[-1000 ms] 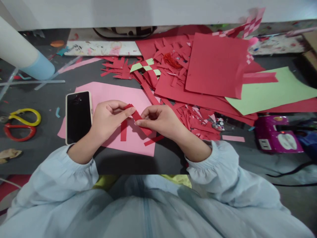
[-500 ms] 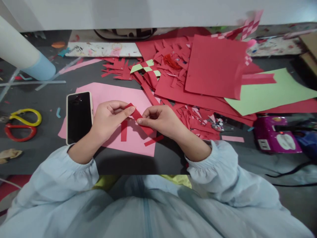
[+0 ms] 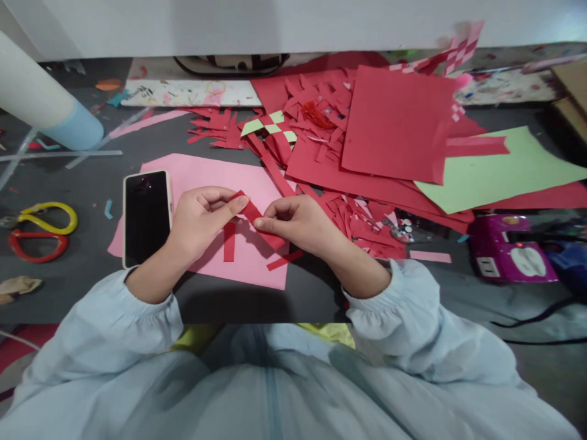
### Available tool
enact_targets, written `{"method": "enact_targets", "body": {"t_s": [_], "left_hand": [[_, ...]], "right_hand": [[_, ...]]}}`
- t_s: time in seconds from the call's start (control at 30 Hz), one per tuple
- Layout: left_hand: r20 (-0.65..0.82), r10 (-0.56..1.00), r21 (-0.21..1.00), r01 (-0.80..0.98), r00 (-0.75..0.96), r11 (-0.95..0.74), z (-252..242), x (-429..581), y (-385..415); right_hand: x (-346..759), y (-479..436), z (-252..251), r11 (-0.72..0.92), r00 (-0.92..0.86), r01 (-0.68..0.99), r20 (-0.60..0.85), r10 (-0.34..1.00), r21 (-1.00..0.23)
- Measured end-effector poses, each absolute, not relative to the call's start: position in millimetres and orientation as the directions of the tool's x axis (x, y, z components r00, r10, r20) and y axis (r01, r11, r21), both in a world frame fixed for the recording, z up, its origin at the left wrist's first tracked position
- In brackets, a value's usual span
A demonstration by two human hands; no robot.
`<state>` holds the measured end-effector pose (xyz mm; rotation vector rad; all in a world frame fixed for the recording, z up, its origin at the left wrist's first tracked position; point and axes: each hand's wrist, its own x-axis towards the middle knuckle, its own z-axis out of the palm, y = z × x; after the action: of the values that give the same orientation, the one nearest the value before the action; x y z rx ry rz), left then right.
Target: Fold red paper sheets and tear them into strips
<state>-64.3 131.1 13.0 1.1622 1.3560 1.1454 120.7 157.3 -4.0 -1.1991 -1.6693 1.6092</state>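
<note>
Between my two hands is a red paper strip (image 3: 251, 211), slanting down to the right. My left hand (image 3: 198, 221) pinches its upper end between thumb and fingertips. Lower along the same strip, my right hand (image 3: 300, 225) is closed on it, thumb on top. Both hands are above a pink paper sheet (image 3: 247, 274) on the dark table. Another red strip (image 3: 229, 243) shows upright on the pink sheet below my fingers. A thin red strip (image 3: 284, 260) crosses the sheet's right edge. Beside my left wrist a phone (image 3: 147, 217) lies partly on the sheet.
Scissors (image 3: 43, 231) with yellow and red handles lie at left, near a white and blue cylinder (image 3: 73, 125). Red paper scraps (image 3: 316, 110), a red sheet (image 3: 394, 122) and a green sheet (image 3: 490, 177) cover the back and right. A purple box (image 3: 513, 250) sits far right.
</note>
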Motion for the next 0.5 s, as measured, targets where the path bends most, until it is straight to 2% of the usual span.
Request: {"method": "enact_targets", "body": {"t_s": [0.5], "left_hand": [[-0.113, 0.981, 0.989, 0.073, -0.158, 0.125, 11.3, -66.2, 135.5]], "right_hand": [[123.1, 156.7, 3.7, -0.142, -0.550, 0.197, -0.229, 0.803, -0.970]]}}
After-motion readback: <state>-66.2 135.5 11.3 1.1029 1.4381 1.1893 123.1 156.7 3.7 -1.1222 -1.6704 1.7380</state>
